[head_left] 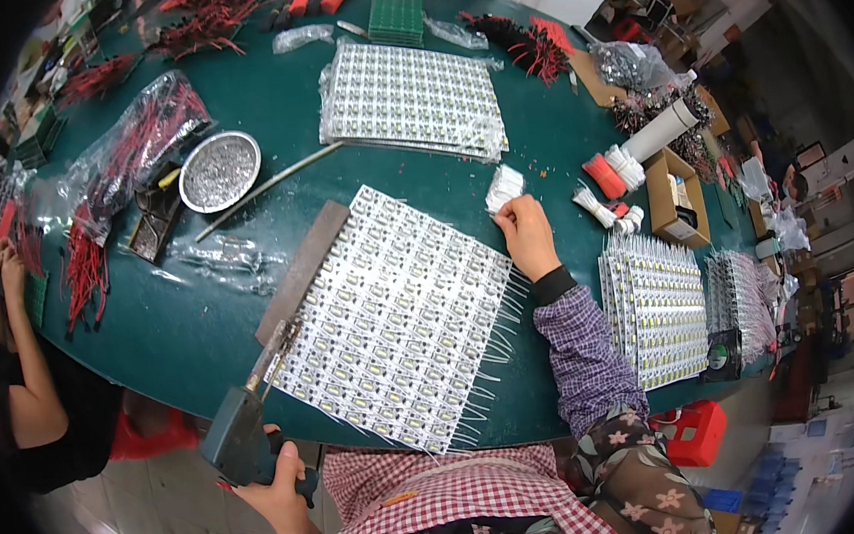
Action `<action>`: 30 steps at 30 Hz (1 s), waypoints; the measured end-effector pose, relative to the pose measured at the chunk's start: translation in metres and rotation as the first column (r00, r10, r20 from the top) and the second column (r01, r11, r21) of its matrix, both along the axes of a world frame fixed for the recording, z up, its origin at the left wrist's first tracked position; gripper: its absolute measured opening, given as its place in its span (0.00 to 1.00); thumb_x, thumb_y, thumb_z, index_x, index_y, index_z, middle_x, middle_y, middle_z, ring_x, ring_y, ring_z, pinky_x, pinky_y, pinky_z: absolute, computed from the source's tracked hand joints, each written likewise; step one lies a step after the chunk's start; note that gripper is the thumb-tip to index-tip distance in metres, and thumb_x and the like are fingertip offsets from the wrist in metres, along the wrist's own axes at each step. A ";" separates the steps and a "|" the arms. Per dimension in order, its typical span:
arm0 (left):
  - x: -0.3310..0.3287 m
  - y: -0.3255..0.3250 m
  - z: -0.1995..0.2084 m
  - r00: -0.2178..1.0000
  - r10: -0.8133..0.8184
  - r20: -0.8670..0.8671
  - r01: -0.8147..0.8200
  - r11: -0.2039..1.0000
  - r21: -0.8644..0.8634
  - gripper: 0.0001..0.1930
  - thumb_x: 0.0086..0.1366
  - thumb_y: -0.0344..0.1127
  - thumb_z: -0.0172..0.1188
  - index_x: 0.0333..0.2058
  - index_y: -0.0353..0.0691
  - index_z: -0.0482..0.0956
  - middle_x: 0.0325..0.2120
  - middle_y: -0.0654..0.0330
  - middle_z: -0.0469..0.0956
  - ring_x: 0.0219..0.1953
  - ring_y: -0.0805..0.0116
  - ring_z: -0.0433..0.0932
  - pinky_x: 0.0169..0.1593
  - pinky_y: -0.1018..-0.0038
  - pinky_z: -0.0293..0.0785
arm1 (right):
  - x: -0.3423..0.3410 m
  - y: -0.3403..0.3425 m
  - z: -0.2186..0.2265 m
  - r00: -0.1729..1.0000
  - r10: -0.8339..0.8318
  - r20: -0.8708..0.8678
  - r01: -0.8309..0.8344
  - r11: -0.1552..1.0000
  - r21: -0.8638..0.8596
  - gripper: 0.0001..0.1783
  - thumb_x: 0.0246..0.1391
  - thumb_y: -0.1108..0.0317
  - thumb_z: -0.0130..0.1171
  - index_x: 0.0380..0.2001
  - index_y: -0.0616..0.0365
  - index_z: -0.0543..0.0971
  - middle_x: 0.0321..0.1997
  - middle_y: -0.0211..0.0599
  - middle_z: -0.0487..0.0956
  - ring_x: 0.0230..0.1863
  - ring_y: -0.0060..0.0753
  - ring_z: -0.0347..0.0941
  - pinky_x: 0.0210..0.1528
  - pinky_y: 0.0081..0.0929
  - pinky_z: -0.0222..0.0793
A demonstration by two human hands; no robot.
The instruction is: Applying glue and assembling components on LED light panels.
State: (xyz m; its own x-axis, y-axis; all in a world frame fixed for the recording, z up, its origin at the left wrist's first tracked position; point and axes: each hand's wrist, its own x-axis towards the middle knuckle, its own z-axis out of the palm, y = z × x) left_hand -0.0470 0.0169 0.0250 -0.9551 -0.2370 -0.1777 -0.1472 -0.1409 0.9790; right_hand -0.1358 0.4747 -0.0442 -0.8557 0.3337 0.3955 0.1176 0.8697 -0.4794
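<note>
My left hand (282, 491) is wrapped round the handle of a dark green soldering gun (233, 435). The gun's tip reaches the lower end of a brown bar (305, 267), beside the left edge of a white sheet of LED circuit boards (401, 319). That sheet lies tilted on the table in front of me, with thin white wires (495, 362) sticking out along its right edge. My right hand (528, 237) is closed in a pinch at the lower end of a small bundle of short white wires (504, 185). What its fingertips hold is too small to make out.
Stacked LED sheets (409, 98) lie farther back; wired sheets (653, 309) lie at right. Left stand a metal bowl (220, 171) and bagged red wires (150, 128). A thin rod (270, 189) lies by the bowl. A cardboard box (675, 197) stands right. Another person's hands (8, 270) work at far left.
</note>
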 end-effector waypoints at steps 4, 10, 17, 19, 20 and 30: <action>0.001 -0.001 0.000 1.000 -0.006 0.012 0.006 1.000 -0.009 0.26 0.56 0.18 0.63 0.54 0.30 0.71 0.40 0.49 0.79 0.21 0.73 0.73 0.21 0.79 0.68 | 0.001 -0.004 0.008 1.000 -0.010 -0.009 0.009 0.994 -0.111 0.08 0.52 0.75 0.67 0.30 0.61 0.75 0.34 0.41 0.73 0.39 0.46 0.70 0.43 0.39 0.67; 0.005 -0.005 0.001 1.000 0.017 0.021 -0.017 1.000 -0.001 0.24 0.55 0.18 0.65 0.52 0.29 0.72 0.36 0.52 0.78 0.20 0.74 0.74 0.21 0.79 0.69 | 0.001 0.003 0.003 0.999 -0.017 0.031 0.016 0.998 0.053 0.09 0.52 0.74 0.67 0.30 0.61 0.75 0.35 0.42 0.73 0.41 0.49 0.70 0.43 0.40 0.67; 0.007 0.000 0.010 0.999 0.035 -0.026 -0.034 0.999 0.032 0.19 0.55 0.18 0.65 0.47 0.28 0.76 0.28 0.56 0.77 0.19 0.75 0.74 0.23 0.79 0.69 | 0.003 0.005 0.013 0.997 0.012 0.075 -0.028 0.976 0.217 0.08 0.56 0.75 0.63 0.33 0.62 0.72 0.36 0.46 0.74 0.43 0.52 0.72 0.44 0.44 0.68; 0.008 -0.001 0.008 0.998 0.048 -0.033 -0.047 0.998 0.031 0.19 0.55 0.18 0.65 0.47 0.28 0.76 0.28 0.56 0.77 0.19 0.75 0.74 0.23 0.79 0.69 | 0.002 -0.004 0.021 0.999 0.019 0.046 -0.027 0.983 0.181 0.08 0.56 0.76 0.62 0.34 0.62 0.71 0.35 0.47 0.74 0.40 0.53 0.73 0.41 0.44 0.69; 0.006 0.000 0.007 0.997 0.059 -0.041 -0.058 0.998 0.029 0.19 0.55 0.18 0.65 0.47 0.28 0.76 0.29 0.56 0.77 0.19 0.75 0.74 0.23 0.79 0.69 | 0.002 -0.011 0.031 1.000 0.013 0.025 -0.016 0.993 0.117 0.08 0.57 0.76 0.61 0.34 0.62 0.71 0.34 0.47 0.74 0.39 0.53 0.73 0.40 0.44 0.69; 0.012 -0.013 0.003 0.999 0.040 -0.035 -0.039 0.999 0.009 0.18 0.56 0.19 0.69 0.47 0.28 0.78 0.34 0.57 0.80 0.22 0.76 0.75 0.25 0.80 0.71 | 0.010 -0.212 0.086 0.837 0.523 -0.164 -0.547 0.814 -0.196 0.06 0.53 0.81 0.64 0.35 0.64 0.79 0.32 0.42 0.76 0.31 0.41 0.77 0.35 0.31 0.72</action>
State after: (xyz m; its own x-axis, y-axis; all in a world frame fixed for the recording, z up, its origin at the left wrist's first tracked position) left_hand -0.0346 0.0040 0.0280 -0.9508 -0.2732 -0.1464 -0.1068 -0.1544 0.9822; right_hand -0.1255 0.2623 0.0420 -0.8861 -0.0757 0.4572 -0.3922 0.6479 -0.6530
